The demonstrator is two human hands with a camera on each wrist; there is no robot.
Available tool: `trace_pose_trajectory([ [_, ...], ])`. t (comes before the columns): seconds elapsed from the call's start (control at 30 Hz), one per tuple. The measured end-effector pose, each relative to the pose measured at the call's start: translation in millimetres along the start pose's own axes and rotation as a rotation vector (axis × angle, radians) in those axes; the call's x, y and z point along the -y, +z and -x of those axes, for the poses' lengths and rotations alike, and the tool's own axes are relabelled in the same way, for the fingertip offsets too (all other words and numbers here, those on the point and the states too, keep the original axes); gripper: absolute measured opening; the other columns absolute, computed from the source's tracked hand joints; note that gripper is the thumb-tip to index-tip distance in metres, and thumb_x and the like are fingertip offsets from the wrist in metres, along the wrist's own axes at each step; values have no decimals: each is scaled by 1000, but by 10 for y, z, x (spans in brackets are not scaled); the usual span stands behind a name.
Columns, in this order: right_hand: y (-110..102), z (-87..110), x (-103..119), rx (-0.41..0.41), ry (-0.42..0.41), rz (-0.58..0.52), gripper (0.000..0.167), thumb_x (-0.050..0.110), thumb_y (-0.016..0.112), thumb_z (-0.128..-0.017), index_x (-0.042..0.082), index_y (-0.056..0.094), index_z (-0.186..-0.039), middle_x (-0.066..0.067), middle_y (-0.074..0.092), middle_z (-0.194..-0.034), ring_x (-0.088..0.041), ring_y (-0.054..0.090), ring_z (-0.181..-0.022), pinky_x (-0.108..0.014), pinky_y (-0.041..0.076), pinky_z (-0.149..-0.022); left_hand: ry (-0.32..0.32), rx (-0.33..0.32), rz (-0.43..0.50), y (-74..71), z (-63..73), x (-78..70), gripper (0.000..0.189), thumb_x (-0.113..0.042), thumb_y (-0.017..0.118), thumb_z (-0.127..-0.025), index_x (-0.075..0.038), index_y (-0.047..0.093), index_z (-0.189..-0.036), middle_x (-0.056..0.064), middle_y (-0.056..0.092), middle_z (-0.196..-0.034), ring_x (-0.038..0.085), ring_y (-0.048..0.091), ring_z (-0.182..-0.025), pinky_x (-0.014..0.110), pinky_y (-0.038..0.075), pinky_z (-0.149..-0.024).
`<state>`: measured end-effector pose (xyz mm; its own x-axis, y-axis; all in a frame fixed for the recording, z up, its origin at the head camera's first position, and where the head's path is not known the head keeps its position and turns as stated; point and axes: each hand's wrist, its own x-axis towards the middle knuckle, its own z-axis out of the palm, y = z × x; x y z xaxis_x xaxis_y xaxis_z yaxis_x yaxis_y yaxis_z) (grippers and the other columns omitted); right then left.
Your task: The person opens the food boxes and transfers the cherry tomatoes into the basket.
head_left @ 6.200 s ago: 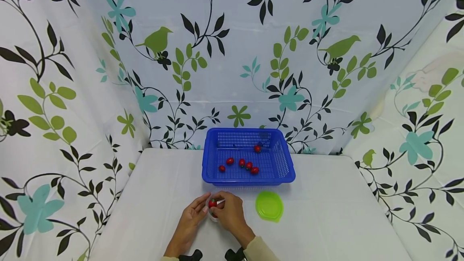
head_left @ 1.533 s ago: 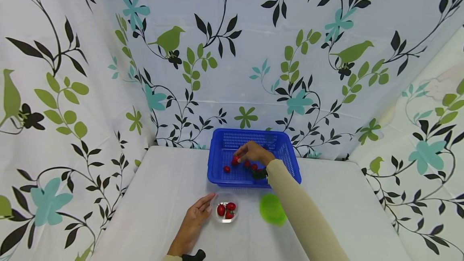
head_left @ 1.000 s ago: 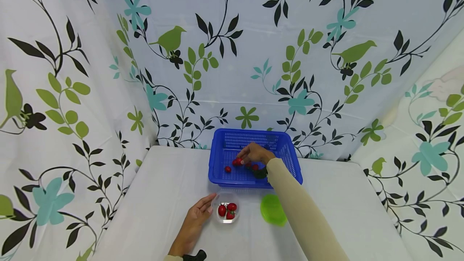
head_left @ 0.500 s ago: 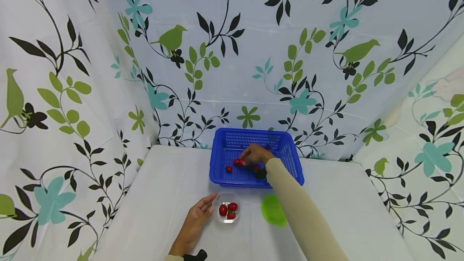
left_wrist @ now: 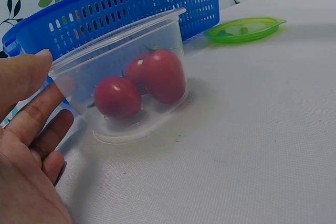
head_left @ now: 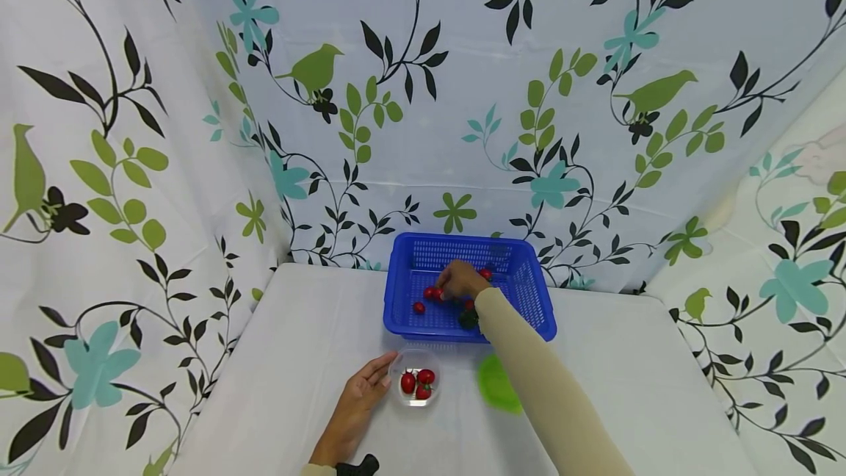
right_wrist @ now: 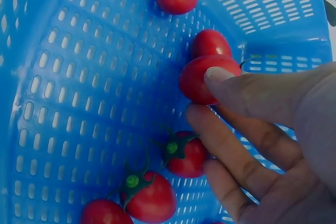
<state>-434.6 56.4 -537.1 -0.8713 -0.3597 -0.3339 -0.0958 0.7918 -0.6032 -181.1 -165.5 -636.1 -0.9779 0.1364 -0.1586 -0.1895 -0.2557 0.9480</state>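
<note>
Beside a clear plastic tub (head_left: 415, 379), my left hand (head_left: 358, 393) rests its fingertips against the wall and rim. Inside the tub lie three red cherry tomatoes (left_wrist: 118, 98), some with green stems. My right hand (head_left: 461, 280) reaches into the blue basket (head_left: 403, 325). In the right wrist view, its thumb and index finger pinch a cherry tomato (right_wrist: 207, 80), which touches another tomato (right_wrist: 210, 43) behind it. Several more tomatoes (right_wrist: 149, 198) lie on the basket floor near the fingers. In the head view, the hand and sleeve cover part of the basket.
A bright green lid (head_left: 497, 386) lies on the white cloth right of the tub, partly covered by the right sleeve (head_left: 542, 366). Patterned curtains (head_left: 423, 131) stand behind the table and on both sides.
Earlier, my right hand was at the tub with a tomato. It has since moved into the basket and shifted slightly right among the tomatoes there. The left hand stays beside the tub.
</note>
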Motion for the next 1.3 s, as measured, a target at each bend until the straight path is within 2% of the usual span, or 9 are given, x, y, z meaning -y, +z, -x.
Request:
trace_pose_trajectory([
  [0.3, -2, 35, 3, 9, 2, 91, 25, 0, 81, -89, 7, 83, -113, -10, 79, -117, -22, 69, -96, -41, 63, -97, -1, 11, -7, 16, -8, 3, 54, -13, 59, -109, -7, 43, -160, 13, 43, -169, 31, 25, -163, 6, 39, -109],
  [0.53, -29, 30, -28, 28, 42, 80, 23, 0, 81, -89, 8, 84, -111, -10, 79, -116, -23, 71, -99, -44, 62, -100, 1, 13, -10, 23, -5, 1, 54, -14, 60, -109, -7, 44, -160, 12, 44, -168, 31, 26, -163, 6, 40, -108],
  [0.8, -97, 124, -44, 0, 20, 56, 34, 3, 78, -92, 5, 77, -126, -13, 76, -126, -27, 73, -110, -44, 61, -102, -1, 10, -9, 33, -6, 4, 54, -13, 60, -109, -7, 44, -160, 12, 44, -168, 31, 26, -163, 5, 39, -108],
  [0.93, -177, 228, 7, -44, -39, 50, 35, 6, 75, -96, 4, 74, -131, -13, 74, -127, -28, 71, -113, -44, 61, -101, -2, 8, -7, 33, -3, 9, 54, -13, 60, -109, -7, 44, -160, 12, 44, -168, 31, 26, -163, 5, 39, -107],
  [1.13, -277, 411, 129, -175, -151, 33, 28, 14, 72, -101, 7, 75, -128, -11, 74, -128, -31, 68, -124, -49, 56, -109, -2, 8, -7, 20, -4, 13, 54, -13, 59, -109, -6, 43, -161, 13, 44, -168, 32, 26, -163, 5, 40, -107],
  [1.3, -259, 647, 248, -276, -233, -2, 27, 21, 73, -102, 12, 75, -128, -6, 76, -127, -27, 70, -122, -46, 57, -108, 4, -9, -8, 6, -7, -2, 53, -14, 60, -109, -7, 45, -159, 13, 45, -168, 33, 28, -162, 6, 41, -107],
])
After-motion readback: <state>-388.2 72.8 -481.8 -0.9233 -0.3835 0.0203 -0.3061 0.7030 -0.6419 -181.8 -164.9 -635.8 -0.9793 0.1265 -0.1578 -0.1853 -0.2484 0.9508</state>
